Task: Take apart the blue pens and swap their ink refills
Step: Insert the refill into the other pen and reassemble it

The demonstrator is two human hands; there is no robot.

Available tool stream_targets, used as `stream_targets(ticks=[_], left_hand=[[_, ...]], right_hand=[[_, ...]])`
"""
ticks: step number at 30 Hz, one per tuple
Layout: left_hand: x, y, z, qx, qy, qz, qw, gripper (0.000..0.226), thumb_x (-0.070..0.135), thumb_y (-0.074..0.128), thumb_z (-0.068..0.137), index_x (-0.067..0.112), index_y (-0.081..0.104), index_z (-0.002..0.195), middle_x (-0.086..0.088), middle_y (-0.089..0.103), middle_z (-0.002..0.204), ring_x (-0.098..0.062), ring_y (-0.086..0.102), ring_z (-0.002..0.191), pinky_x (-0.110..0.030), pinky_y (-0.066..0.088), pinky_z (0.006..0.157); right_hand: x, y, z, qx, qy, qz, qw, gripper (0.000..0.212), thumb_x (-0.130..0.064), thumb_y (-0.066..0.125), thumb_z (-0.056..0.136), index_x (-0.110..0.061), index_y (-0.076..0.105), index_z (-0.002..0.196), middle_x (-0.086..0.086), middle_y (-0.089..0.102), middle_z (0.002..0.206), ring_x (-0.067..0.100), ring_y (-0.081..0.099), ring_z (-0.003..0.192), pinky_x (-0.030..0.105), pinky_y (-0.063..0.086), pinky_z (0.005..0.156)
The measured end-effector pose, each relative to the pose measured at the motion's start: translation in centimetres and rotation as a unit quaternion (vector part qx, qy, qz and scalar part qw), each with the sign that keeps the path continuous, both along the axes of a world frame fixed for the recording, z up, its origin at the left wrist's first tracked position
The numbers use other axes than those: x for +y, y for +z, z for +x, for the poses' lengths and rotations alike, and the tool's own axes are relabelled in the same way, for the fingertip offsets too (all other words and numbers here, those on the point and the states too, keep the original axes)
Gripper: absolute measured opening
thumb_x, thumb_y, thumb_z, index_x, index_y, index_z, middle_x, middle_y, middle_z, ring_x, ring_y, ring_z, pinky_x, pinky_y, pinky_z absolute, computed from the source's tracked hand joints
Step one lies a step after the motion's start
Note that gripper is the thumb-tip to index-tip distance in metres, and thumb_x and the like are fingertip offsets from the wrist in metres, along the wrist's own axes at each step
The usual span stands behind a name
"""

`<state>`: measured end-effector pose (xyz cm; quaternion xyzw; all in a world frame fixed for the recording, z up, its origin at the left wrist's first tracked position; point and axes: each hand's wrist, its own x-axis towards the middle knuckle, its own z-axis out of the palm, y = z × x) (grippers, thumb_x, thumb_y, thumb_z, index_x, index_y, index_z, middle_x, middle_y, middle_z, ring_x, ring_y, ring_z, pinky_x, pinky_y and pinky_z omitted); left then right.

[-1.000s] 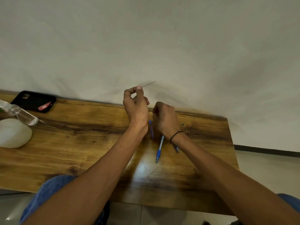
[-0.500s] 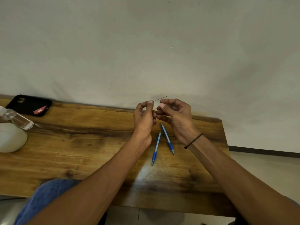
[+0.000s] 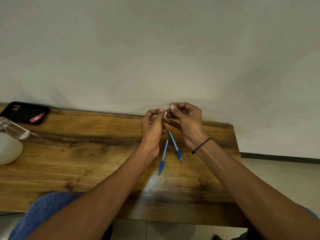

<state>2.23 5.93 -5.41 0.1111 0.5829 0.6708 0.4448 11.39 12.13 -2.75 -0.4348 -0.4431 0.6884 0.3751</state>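
Two blue pens lie on the wooden table point(image 3: 86, 153) below my hands. The left pen point(image 3: 163, 157) points its tip toward me, and the right pen point(image 3: 175, 147) slants down to the right; the two are apart. Above them, my left hand point(image 3: 153, 126) and my right hand point(image 3: 186, 121) are raised close together, thumbs and forefingers pinching a thin dark ink refill point(image 3: 167, 108). Only a short piece of the refill shows between the fingertips. A black band circles my right wrist.
A black phone case point(image 3: 26, 112) lies at the table's far left corner. A clear plastic bottle point(image 3: 14, 129) and a white rounded object point(image 3: 9, 148) sit at the left edge. The wall rises right behind the table. My blue-clad knee point(image 3: 45, 208) is under the front edge.
My right hand rose from the table and joined the left at the thin refill. Both hands came lower and closer together. Both pens are now uncovered on the table.
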Motion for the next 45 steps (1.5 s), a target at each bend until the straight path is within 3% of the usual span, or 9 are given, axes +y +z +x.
stream_targets(ticks=[4,7,11,15,19,25,29,35,45], left_hand=[[-0.2,0.2,-0.7,0.035,-0.05,-0.021,0.998,0.026,0.035,0.06,0.107,0.011,0.07,0.111,0.001,0.058,0.06,-0.008,0.05,0.049,-0.02,0.042,0.046],[-0.2,0.2,-1.4,0.172,-0.103,-0.093,0.975,0.032,0.043,0.054,0.108,0.016,0.071,0.108,0.001,0.067,0.068,-0.004,0.061,0.052,-0.025,0.048,0.056],[-0.7,-0.2,-1.9,0.441,-0.233,-0.228,0.837,0.026,0.049,0.065,0.101,0.023,0.069,0.099,0.004,0.072,0.079,-0.013,0.071,0.07,-0.033,0.059,0.067],[-1.4,-1.5,-1.1,0.598,-0.305,-0.283,0.685,0.036,0.057,0.07,0.095,0.021,0.066,0.096,0.003,0.07,0.089,-0.017,0.067,0.085,-0.038,0.059,0.077],[-1.2,-2.4,-0.9,0.63,-0.329,-0.319,0.627,0.043,0.061,0.073,0.091,0.023,0.055,0.102,0.003,0.055,0.096,-0.017,0.054,0.092,-0.035,0.045,0.077],[-0.9,-3.2,-0.5,0.599,-0.355,-0.34,0.632,0.053,0.057,0.078,0.087,0.02,0.058,0.119,0.002,0.052,0.098,-0.017,0.053,0.092,-0.033,0.044,0.075],[-0.9,-2.7,-0.6,0.58,-0.345,-0.332,0.659,0.047,0.059,0.08,0.085,0.023,0.053,0.1,0.007,0.046,0.082,-0.017,0.055,0.088,-0.034,0.045,0.073],[-1.0,-0.6,-1.2,0.551,-0.283,-0.248,0.745,0.027,0.041,0.081,0.089,0.018,0.07,0.082,0.001,0.07,0.073,-0.013,0.067,0.065,-0.031,0.055,0.058],[-0.7,1.4,-1.4,0.526,-0.158,-0.118,0.827,0.017,0.026,0.083,0.081,0.017,0.074,0.093,0.007,0.075,0.077,-0.005,0.072,0.067,-0.03,0.065,0.069]], right_hand=[[0.6,0.3,0.3,-0.015,-0.014,0.007,1.0,0.019,-0.006,0.072,0.097,0.005,0.072,0.112,0.013,0.072,0.097,0.018,0.072,0.085,0.028,0.064,0.067],[1.2,0.5,0.9,-0.01,-0.025,0.012,1.0,0.019,-0.004,0.071,0.097,0.007,0.071,0.113,0.014,0.075,0.097,0.017,0.074,0.084,0.029,0.065,0.07],[1.7,0.6,1.6,-0.02,-0.03,0.024,0.999,0.019,-0.003,0.071,0.097,0.008,0.071,0.112,0.015,0.076,0.095,0.016,0.074,0.08,0.029,0.064,0.069],[1.6,0.4,1.8,-0.025,-0.026,0.024,0.999,0.01,-0.003,0.072,0.096,0.001,0.074,0.105,0.014,0.077,0.093,0.017,0.073,0.08,0.029,0.063,0.068],[1.5,0.5,1.8,-0.029,-0.018,0.032,0.999,0.012,-0.003,0.073,0.096,0.002,0.074,0.106,0.015,0.076,0.093,0.017,0.073,0.081,0.029,0.063,0.067],[1.6,0.7,1.9,-0.038,-0.012,0.042,0.998,0.012,-0.005,0.073,0.096,0.001,0.074,0.106,0.014,0.077,0.094,0.019,0.072,0.084,0.032,0.065,0.07],[1.6,0.8,2.0,-0.043,-0.008,0.046,0.998,0.014,-0.006,0.073,0.097,0.002,0.073,0.108,0.013,0.077,0.093,0.018,0.073,0.082,0.03,0.064,0.068],[1.7,1.1,2.3,-0.065,-0.007,0.067,0.996,0.013,-0.008,0.067,0.102,0.003,0.067,0.109,0.022,0.075,0.103,0.026,0.078,0.089,0.036,0.066,0.071],[2.1,2.6,2.6,-0.147,0.053,0.164,0.974,0.011,-0.015,0.058,0.108,-0.005,0.057,0.111,0.017,0.063,0.121,0.022,0.081,0.091,0.041,0.068,0.069]])
